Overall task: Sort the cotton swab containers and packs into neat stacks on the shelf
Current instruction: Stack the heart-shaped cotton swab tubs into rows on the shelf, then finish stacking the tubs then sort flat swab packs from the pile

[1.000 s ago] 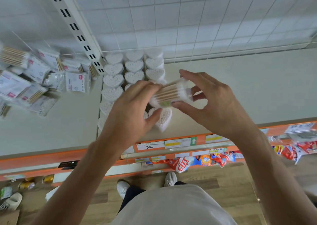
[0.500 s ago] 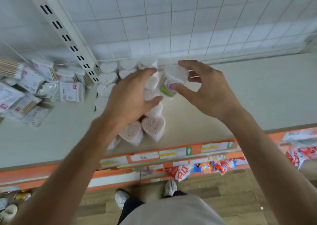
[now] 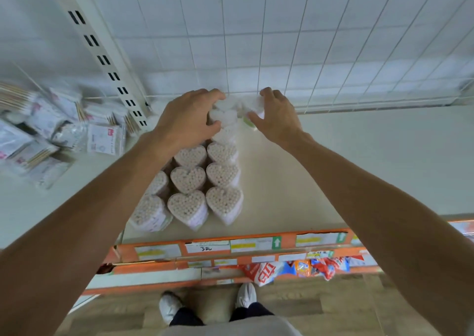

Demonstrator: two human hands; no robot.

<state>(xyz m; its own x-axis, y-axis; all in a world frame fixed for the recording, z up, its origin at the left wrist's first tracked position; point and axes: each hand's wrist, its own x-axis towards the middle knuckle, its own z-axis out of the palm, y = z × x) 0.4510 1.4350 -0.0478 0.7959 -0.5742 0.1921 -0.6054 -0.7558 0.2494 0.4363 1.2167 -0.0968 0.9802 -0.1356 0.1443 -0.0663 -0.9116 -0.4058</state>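
Observation:
Several heart-shaped cotton swab containers (image 3: 188,179) stand in close rows on the white shelf (image 3: 359,161), running from the front edge to the back grid. My right hand (image 3: 275,116) grips a clear swab container with a green label (image 3: 250,120) at the back of the shelf, just right of the rows. My left hand (image 3: 189,120) rests with curled fingers on the rearmost heart containers (image 3: 223,116) and covers part of them. Both arms stretch far forward.
A loose heap of flat cotton swab packs (image 3: 61,133) lies on the left shelf section, beyond a slotted upright post (image 3: 102,58). A white wire grid (image 3: 307,41) backs the shelf. Orange price strips (image 3: 230,246) edge the front; snack bags (image 3: 302,267) sit lower down.
Both hands have moved from mid-shelf to the back grid. The right hand carried the green-labelled container there and turned it upright; the left hand went onto the rear heart containers.

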